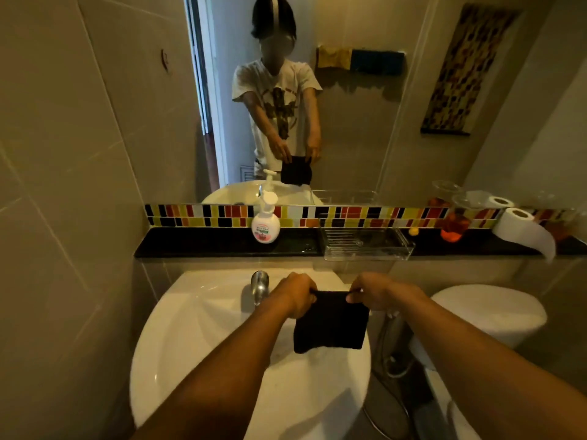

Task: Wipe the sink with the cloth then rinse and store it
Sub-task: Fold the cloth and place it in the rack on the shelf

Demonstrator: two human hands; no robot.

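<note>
A black square cloth (330, 322) hangs spread out over the right side of the white oval sink (190, 338). My left hand (295, 293) pinches its top left corner and my right hand (371, 290) pinches its top right corner, so the cloth dangles flat between them. A chrome tap (259, 285) stands at the back of the basin, just left of my left hand. No water is seen running.
A black ledge (197, 244) behind the sink holds a soap pump bottle (266, 222), a clear plastic tray (365, 244), an orange bottle (454, 225) and a toilet paper roll (521, 230). A white toilet (489, 312) stands to the right, below the mirror (349, 122).
</note>
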